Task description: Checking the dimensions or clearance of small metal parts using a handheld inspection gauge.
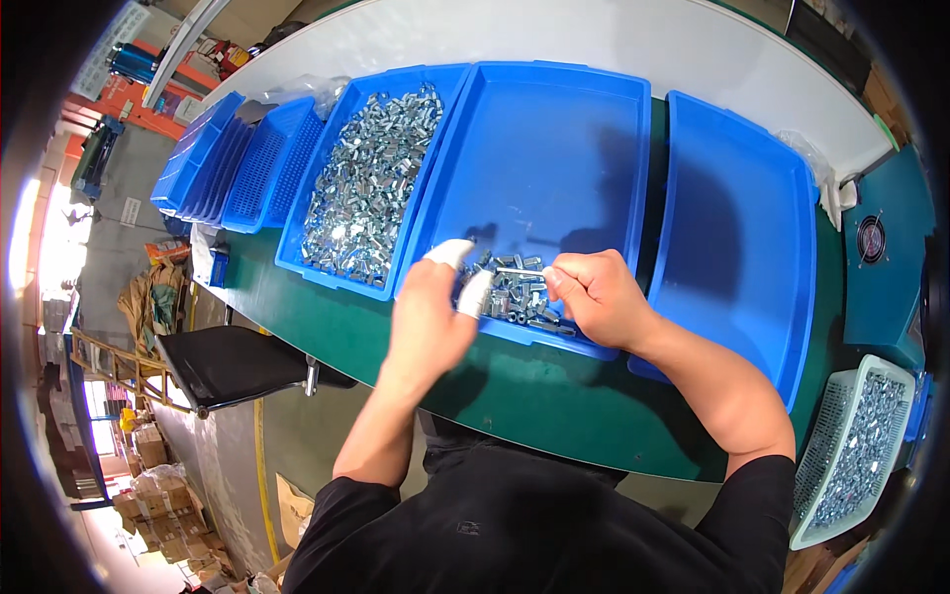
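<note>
My left hand (431, 315), with white finger cots on thumb and forefinger, hovers over the near edge of the middle blue tray (554, 148), fingers apart, holding nothing I can see. My right hand (596, 295) pinches a small silver metal pin (519, 271) by its end, level above a small heap of shiny metal nuts (517, 297) in the tray's near corner. The left fingertips are a short gap from the pin's free end.
A blue tray (327, 267) on the left is filled with several shiny nuts (371, 178). An empty blue tray (742, 228) lies right. Stacked blue baskets (233, 163) stand far left; a pale basket of nuts (856, 450) sits lower right. Green table (534, 406), black chair (233, 361).
</note>
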Demonstrator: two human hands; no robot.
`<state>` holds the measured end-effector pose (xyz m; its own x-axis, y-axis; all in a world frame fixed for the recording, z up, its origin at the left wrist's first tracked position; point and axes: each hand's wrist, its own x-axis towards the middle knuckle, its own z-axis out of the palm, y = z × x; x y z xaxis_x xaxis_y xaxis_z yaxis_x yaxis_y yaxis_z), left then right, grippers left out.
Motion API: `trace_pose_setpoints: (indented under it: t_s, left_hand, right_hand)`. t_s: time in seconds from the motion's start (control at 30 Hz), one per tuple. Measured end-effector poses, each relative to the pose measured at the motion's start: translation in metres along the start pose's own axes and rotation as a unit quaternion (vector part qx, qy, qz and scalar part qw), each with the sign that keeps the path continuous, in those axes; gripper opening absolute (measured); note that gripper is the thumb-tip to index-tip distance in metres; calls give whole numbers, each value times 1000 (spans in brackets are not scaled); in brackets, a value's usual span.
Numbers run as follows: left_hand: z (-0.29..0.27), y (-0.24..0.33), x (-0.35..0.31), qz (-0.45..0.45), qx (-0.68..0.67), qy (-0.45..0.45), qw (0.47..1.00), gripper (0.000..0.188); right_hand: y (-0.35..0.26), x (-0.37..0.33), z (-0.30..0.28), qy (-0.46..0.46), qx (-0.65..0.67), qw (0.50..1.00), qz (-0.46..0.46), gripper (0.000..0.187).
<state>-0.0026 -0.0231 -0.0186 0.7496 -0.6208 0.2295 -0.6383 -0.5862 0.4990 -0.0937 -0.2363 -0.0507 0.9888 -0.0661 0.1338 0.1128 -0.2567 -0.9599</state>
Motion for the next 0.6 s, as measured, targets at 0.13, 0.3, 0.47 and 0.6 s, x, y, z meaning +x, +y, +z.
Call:
trace_pose_setpoints:
  t_s: [0.13,0.3,0.47,0.6]
  left_hand:
    - [-23,-22,9,-47,135,-83,986,35]
    - [-41,-15,24,-31,205,-204,957,35]
    - [-26,-27,24,19,242,-248,938,45]
    - [-42,-20,32,-148,-310,-242,908,58]
  right_hand:
    - [-3,1,-2,-7,-18,1000,-20,31]
    - [3,3,-3,-6,-32,999,-24,31]
    - [1,3,-2,-8,-41,999,-32,31]
    - [4,2,-2,13,-23,998,-48,30]
